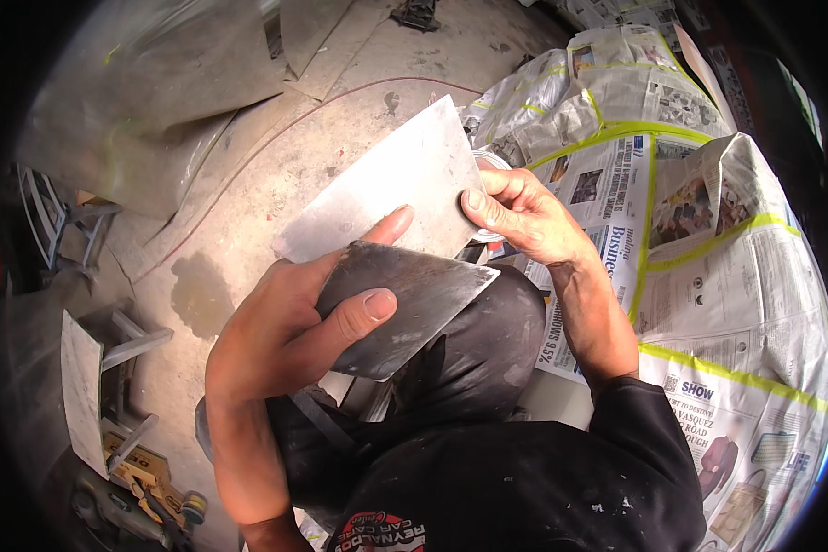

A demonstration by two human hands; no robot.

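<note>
My left hand (285,322) is closed on a thin dark grey plate (405,317), its thumb lying across the face. The plate has a worn, pale edge. Just beyond it, a larger pale, flat four-sided sheet (386,175) slants up and away; my left index finger reaches over its lower part. At that sheet's right edge, my right hand (534,216) pinches it between thumb and fingers. Part of a round can (493,158) shows behind the right hand, mostly hidden. Both flat pieces are above my bent knee (501,317).
Newspaper sheets (607,212) joined with yellow-green tape cover a large bulky form at right. A thin hose (276,138) curves across the stained concrete floor (235,193). Left are a metal-framed stand (138,350), a cardboard box (147,469) and plastic sheeting (166,83).
</note>
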